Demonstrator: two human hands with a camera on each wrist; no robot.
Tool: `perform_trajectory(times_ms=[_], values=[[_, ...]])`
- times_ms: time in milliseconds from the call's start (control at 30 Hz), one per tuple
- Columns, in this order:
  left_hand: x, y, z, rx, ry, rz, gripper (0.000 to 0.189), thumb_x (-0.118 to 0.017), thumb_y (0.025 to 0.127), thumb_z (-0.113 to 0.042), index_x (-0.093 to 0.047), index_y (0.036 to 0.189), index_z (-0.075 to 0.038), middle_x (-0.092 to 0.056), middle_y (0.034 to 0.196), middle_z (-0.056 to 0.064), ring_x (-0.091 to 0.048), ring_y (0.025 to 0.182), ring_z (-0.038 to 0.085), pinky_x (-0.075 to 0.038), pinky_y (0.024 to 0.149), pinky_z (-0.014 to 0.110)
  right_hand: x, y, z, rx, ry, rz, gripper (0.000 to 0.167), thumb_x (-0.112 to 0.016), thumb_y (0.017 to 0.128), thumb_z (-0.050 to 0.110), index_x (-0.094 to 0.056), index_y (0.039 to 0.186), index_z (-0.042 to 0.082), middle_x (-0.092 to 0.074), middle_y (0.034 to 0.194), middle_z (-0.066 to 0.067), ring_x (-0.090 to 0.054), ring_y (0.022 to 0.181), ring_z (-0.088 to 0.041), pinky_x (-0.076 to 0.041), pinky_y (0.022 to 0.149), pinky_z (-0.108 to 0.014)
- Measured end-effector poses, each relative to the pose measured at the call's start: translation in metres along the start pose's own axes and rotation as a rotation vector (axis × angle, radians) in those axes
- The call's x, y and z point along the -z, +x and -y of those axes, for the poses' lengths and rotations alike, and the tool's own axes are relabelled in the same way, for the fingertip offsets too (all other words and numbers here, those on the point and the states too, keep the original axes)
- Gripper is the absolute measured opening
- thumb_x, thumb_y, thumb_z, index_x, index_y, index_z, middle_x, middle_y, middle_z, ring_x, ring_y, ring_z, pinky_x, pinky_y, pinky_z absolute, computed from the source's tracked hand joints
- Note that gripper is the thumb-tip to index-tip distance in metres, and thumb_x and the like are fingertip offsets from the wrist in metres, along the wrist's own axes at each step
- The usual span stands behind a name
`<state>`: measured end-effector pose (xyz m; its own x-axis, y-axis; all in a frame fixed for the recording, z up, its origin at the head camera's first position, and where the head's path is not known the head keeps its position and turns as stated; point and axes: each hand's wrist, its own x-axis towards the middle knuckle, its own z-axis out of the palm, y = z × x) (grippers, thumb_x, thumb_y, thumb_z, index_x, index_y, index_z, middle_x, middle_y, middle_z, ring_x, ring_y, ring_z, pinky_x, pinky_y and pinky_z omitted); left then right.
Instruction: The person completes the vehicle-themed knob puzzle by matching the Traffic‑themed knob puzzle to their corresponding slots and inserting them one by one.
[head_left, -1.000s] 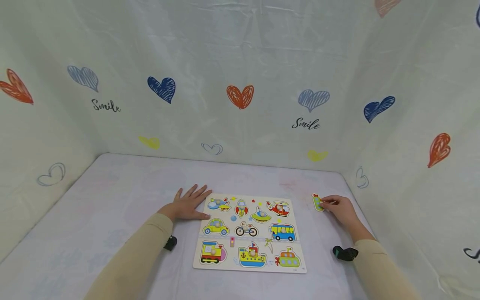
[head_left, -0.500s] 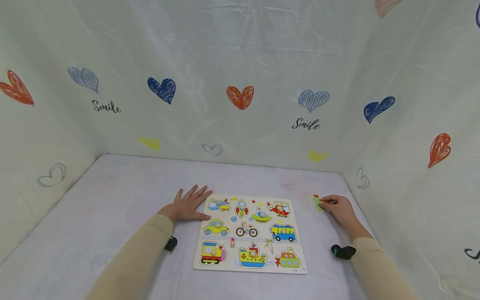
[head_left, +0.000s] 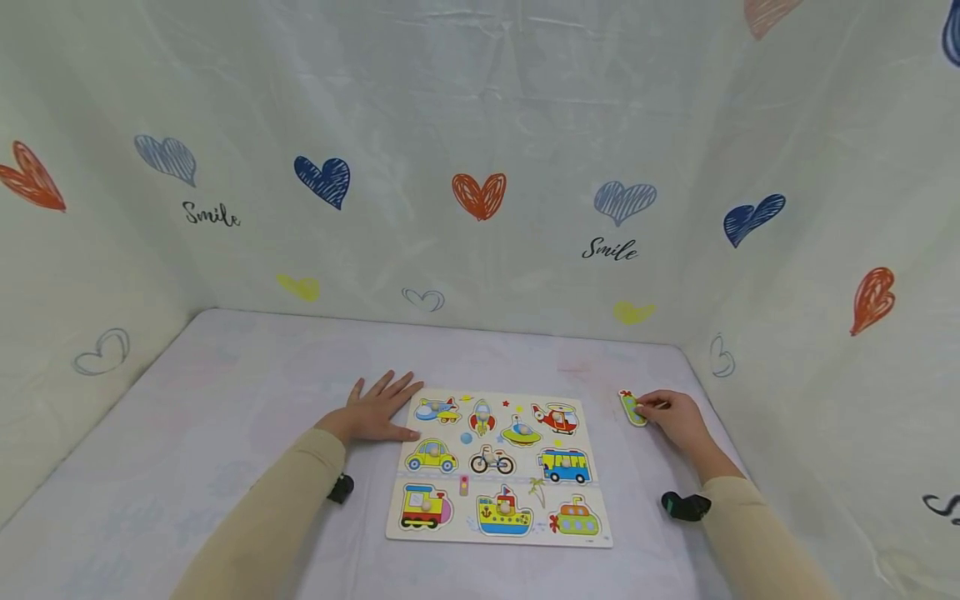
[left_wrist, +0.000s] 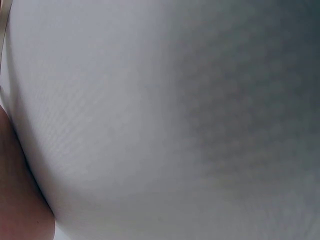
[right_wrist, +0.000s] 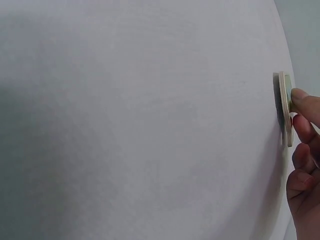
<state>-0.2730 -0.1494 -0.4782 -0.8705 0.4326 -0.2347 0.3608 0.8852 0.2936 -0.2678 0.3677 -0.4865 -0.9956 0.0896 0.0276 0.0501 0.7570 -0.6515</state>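
A wooden peg puzzle board (head_left: 519, 518) with colourful vehicle pictures lies flat on the table. My left hand (head_left: 372, 414) rests beside its upper left side with fingers spread, the index fingertip and thumb at the board's edge. Off to the board's right, my right hand (head_left: 677, 417) pinches a small green submarine puzzle piece (head_left: 629, 407) that has a red propeller. Seen from the right wrist, the piece (right_wrist: 284, 107) stands edge-on just over the white tabletop, thumb and fingers on its face. Only a bit of skin (left_wrist: 22, 200) shows in the left wrist view.
Several pieces on the board, such as the bus (head_left: 565, 465) and the train (head_left: 424, 507), carry round knobs. A submarine picture (head_left: 576, 518) without a knob is at its lower right. White curtains (head_left: 480, 100) with hearts close off the table's back and sides.
The submarine piece has turned slightly, its propeller end swinging left between my right fingers. My left hand and the board stay in place.
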Motion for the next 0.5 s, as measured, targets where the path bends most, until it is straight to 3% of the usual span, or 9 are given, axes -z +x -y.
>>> perform_trajectory(times_ms=[500], values=[[0.001, -0.001, 0.000, 0.003, 0.000, -0.015, 0.095, -0.063, 0.083, -0.064, -0.025, 0.156, -0.017, -0.015, 0.162, 0.010, -0.006, 0.147, 0.039, 0.002, 0.109, 0.069, -0.013, -0.024, 0.021, -0.023, 0.045, 0.049, 0.018, -0.073, 0.088, 0.011, -0.072, 0.102, 0.000, -0.063, 0.094, -0.008, -0.051, 0.077, -0.020, -0.045, 0.060, -0.028]])
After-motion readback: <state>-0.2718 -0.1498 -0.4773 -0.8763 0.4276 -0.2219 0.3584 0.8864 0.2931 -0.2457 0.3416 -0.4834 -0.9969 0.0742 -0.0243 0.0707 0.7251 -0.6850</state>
